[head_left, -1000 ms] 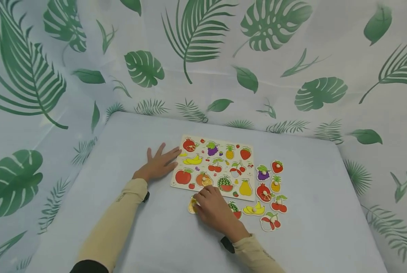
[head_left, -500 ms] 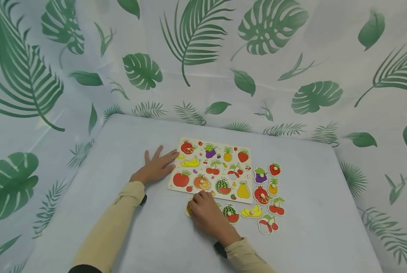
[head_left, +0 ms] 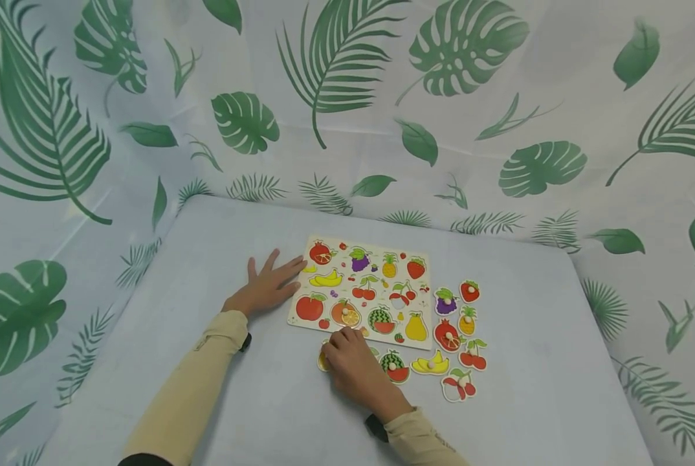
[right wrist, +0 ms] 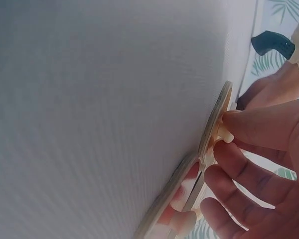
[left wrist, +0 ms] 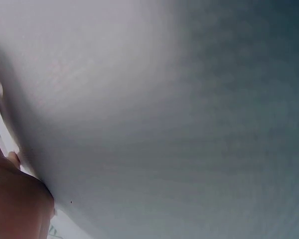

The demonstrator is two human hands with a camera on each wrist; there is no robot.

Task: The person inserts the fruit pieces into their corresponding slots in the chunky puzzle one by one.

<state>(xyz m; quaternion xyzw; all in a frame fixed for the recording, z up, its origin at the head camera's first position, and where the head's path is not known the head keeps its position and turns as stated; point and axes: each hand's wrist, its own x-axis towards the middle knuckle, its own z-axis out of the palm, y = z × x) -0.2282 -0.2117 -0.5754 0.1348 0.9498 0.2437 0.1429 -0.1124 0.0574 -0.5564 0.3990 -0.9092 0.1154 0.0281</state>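
My left hand [head_left: 264,285] lies flat with fingers spread, its fingertips at the left edge of the fruit puzzle board [head_left: 376,312]. Below the board's front edge, my right hand [head_left: 356,366] has thumb and forefinger at the small knob of a yellow fruit puzzle piece [head_left: 323,360], pinching it; the hand covers most of this piece. In the right wrist view the piece [right wrist: 220,112] stands close to the tablecloth, with a reddish piece [right wrist: 172,204] beside it. An orange piece [head_left: 345,312] with its knob sits in the board. The left wrist view shows mostly cloth and part of the left hand [left wrist: 17,201].
Right of my right hand lie a watermelon piece [head_left: 394,367] and a banana piece [head_left: 431,364]. Several more knobbed pieces, such as grapes [head_left: 445,301] and a pomegranate [head_left: 447,335], lie beside the board's right edge. Leaf-printed curtains [head_left: 359,149] stand behind the white table.
My right hand has drawn slightly down and left, covering more of the yellow piece and uncovering the watermelon piece. The left hand stays at the board. The whole view has shifted slightly.
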